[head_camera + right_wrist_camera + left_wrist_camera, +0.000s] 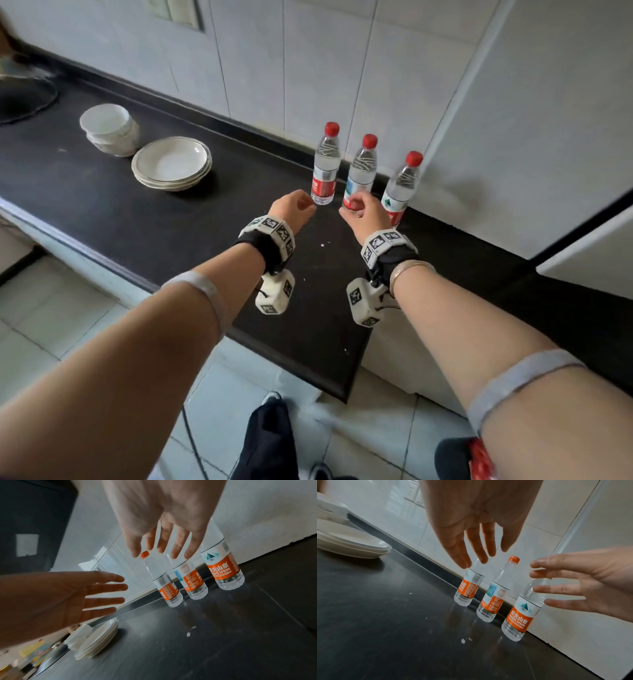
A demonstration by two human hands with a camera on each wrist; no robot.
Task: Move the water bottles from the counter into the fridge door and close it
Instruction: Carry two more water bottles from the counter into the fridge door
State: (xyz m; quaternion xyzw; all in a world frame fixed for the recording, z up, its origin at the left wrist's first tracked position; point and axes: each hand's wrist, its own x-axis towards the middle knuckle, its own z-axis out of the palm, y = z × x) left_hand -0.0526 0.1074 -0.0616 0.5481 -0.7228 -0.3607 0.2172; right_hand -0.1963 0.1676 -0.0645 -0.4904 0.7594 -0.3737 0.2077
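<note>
Head view: three red-capped water bottles stand upright in a row at the back edge of the black counter (171, 219), the left bottle (325, 164), the middle bottle (361, 171) and the right bottle (404, 188) next to a white appliance side that is probably the fridge (531, 137). The left hand (291, 209) and the right hand (364, 212) reach toward them; fingers are hard to read here. A stack of plates (171, 164) and stacked bowls (109, 130) sit further left along the counter.

Left wrist view: the left hand's fingers (462, 550) are straight and spread, short of the bottles, gripping nothing.

Right wrist view: the right hand's fingers (178, 545) are likewise spread, empty, in front of the middle bottle.

Judged from this, nothing is moved yet: all three bottles are left to carry, and the door to close
</note>
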